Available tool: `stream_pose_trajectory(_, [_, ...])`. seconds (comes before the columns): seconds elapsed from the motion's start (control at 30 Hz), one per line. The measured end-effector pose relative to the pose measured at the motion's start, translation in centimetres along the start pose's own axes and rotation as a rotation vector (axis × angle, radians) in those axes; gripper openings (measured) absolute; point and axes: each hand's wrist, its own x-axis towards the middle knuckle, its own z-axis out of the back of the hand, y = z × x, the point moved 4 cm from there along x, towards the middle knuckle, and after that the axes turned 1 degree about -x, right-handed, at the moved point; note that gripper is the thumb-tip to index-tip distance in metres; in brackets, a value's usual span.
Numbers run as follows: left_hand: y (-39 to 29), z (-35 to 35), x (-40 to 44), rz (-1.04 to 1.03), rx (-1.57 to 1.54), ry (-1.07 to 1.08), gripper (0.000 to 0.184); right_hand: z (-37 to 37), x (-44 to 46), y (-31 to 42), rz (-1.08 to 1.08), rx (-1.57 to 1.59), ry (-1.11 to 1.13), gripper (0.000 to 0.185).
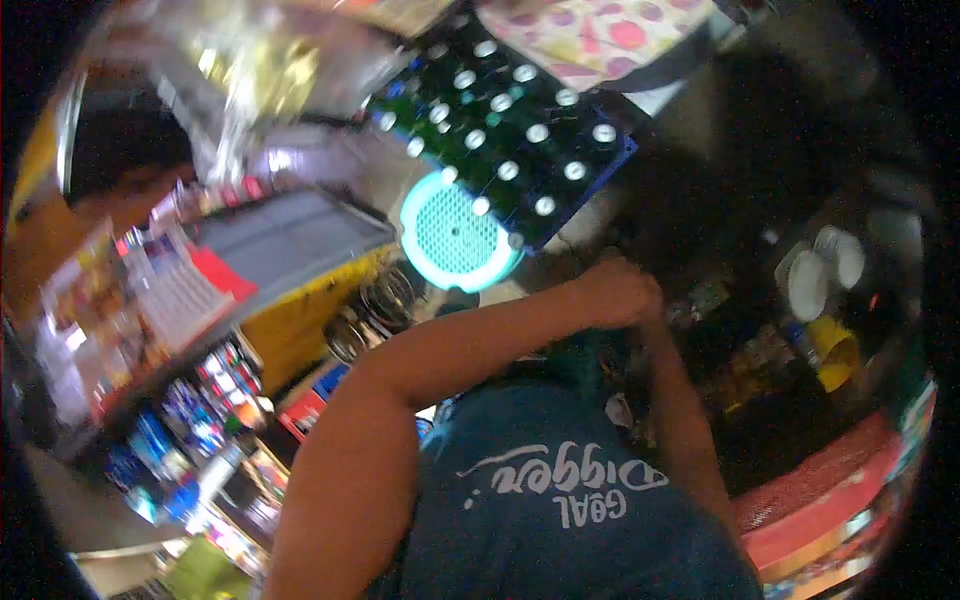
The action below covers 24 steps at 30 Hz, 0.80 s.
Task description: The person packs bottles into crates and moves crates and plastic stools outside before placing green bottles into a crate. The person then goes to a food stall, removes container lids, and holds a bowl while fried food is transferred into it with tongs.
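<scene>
My left arm reaches across my dark printed T-shirt (540, 500), and my left hand (608, 290) appears closed in front of my chest. Whatever lies inside its fingers is hidden. My right hand (648, 303) meets it at the wrist end of the right forearm; its fingers are blurred and covered. Just beyond the hands stands a blue crate (625, 155) of dark green bottles with whitish caps. A round turquoise stool (455, 230) with a perforated seat is close to the crate's near edge.
On the left is a yellow-sided counter (305, 325) with papers (180, 290) on top and packed goods below. White, cup-like items (808, 285) and a yellow container (832, 355) are at right. Spotted cloth (610, 35) lies behind the crate. A red mesh-like surface (820, 475) borders the lower right.
</scene>
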Motion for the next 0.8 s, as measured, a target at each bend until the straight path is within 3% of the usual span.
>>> stream_pose_trajectory(0.03, [-0.9, 0.8, -1.9, -0.01, -0.127, -0.138, 0.026, 0.9, 1.0, 0.8, 0.123, 0.034, 0.092, 0.039])
stream_pose_trajectory(0.1, [-1.1, 3.3, -8.3, 0.139, -0.186, -0.051, 0.026, 3.7, 1.0, 3.1, 0.163, -0.07, 0.118, 0.044])
stream_pose_trajectory(0.17, [1.6, 2.1, -14.7, 0.284, -0.224, -0.191, 0.027, 5.1, 1.1, 5.0, 0.206, -0.152, 0.14, 0.048])
stream_pose_trajectory(0.27, [5.0, 0.2, -25.8, 0.696, -0.293, -0.144, 0.029, 5.4, 1.3, 1.9, 0.129, -0.452, 0.111, 0.045])
stream_pose_trajectory(0.3, [5.9, -2.0, -28.9, 0.763, -0.198, -0.245, 0.029, 4.5, 1.9, -0.2, 0.144, -0.513, 0.155, 0.045])
stream_pose_trajectory(0.4, [5.9, -6.5, -36.6, 0.966, -0.333, -0.315, 0.03, 1.8, 5.1, -7.1, 0.316, -0.524, 0.43, 0.047])
stream_pose_trajectory(0.43, [5.4, -7.9, -38.4, 1.041, -0.411, -0.322, 0.032, 1.2, 3.8, -4.1, 0.109, -0.93, 0.522, 0.047])
stream_pose_trajectory(0.47, [4.8, -10.2, -39.8, 1.066, -0.451, -0.353, 0.032, -0.1, 1.7, -0.5, 0.13, -0.979, 0.539, 0.047])
stream_pose_trajectory(0.5, [4.7, -12.8, -40.6, 1.098, -0.545, -0.402, 0.032, -1.9, -0.1, 3.3, 0.337, -1.013, 0.542, 0.046])
stream_pose_trajectory(0.57, [4.3, -15.8, -42.1, 1.126, -0.726, -0.451, 0.033, -5.5, -2.5, 9.8, 0.555, -1.068, 0.556, 0.046])
stream_pose_trajectory(0.6, [4.1, -17.1, -42.4, 1.129, -0.752, -0.474, 0.033, -7.7, -2.6, 12.1, 0.486, -1.083, 0.577, 0.045])
stream_pose_trajectory(0.67, [4.7, -20.1, -42.5, 1.093, -0.865, -0.724, 0.031, -12.3, -2.1, 16.8, 0.421, -1.104, 0.584, 0.045])
stream_pose_trajectory(0.73, [6.1, -23.5, -42.9, 1.067, -0.913, -0.827, 0.032, -16.1, -2.2, 22.7, 0.643, -0.748, 0.605, 0.041])
stream_pose_trajectory(0.8, [8.8, -26.9, -43.2, 1.006, -1.056, -0.989, 0.031, -19.4, -2.6, 29.0, 0.439, -0.479, 0.644, 0.038])
